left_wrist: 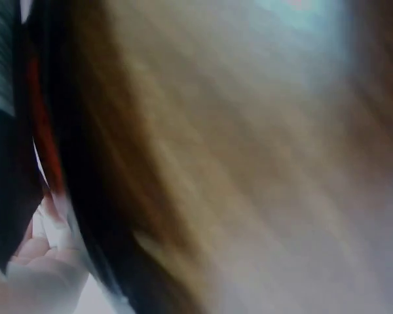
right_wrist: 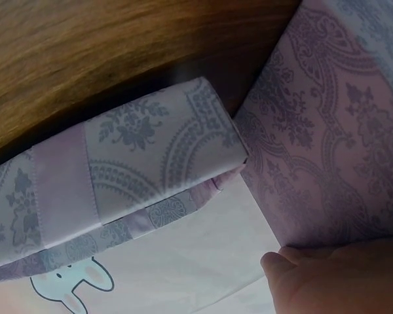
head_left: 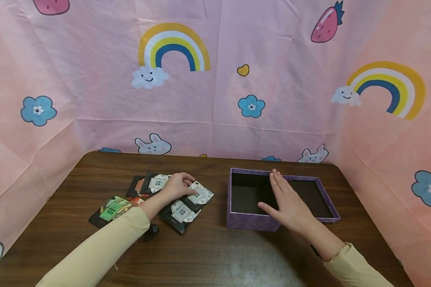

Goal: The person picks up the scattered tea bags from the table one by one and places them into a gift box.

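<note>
Left hand (head_left: 176, 187) apparently pinching printed sachet (head_left: 203, 194); right hand (head_left: 291, 204) resting spread on purple box (head_left: 249, 223) at right. Likely picking step; next move requiring firm pinch.

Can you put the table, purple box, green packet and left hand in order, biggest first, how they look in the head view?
1. Table
2. Purple box
3. Green packet and left hand: too alike to rank.

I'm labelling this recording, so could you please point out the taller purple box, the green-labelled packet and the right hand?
Taller purple box (head_left: 252, 221), head view: its front wall.
Green-labelled packet (head_left: 111, 211), head view: its green label.
Right hand (head_left: 289, 203), head view: the back of the hand.
</note>
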Tool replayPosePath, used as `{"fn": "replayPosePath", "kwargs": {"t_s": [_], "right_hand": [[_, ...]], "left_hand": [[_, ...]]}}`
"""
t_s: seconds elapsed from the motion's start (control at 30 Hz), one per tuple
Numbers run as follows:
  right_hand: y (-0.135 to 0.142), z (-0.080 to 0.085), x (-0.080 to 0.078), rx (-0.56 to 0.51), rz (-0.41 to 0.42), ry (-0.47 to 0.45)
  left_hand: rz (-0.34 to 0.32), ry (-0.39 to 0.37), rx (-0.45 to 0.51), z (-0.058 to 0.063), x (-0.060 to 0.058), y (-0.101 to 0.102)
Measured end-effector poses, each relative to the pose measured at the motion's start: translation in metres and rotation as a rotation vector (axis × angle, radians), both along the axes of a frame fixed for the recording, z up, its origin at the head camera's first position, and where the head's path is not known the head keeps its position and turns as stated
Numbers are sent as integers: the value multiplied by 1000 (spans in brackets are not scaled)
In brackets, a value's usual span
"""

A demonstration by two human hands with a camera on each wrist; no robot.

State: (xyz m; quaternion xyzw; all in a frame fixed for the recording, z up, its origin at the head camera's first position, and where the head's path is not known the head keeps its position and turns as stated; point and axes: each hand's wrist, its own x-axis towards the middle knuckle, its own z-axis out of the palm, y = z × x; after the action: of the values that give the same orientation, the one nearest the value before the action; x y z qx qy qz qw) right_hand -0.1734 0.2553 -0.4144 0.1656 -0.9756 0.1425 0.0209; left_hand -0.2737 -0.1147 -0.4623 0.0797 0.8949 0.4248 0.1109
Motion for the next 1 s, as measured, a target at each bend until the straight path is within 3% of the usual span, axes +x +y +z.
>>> {"fn": "replayPosePath", "kwargs": {"t_s": [0.33,0.67,1.0], "right_hand": [[-2,5,1,19,15,13],[-1,9,-1,64,47,43],[1,3,-1,58,31,26]], "left_hand": [[53,-43,75,11,-3,-3],[116,-27,154,41,-8,-11],[103,-81,284,76,-14,-14]]}}
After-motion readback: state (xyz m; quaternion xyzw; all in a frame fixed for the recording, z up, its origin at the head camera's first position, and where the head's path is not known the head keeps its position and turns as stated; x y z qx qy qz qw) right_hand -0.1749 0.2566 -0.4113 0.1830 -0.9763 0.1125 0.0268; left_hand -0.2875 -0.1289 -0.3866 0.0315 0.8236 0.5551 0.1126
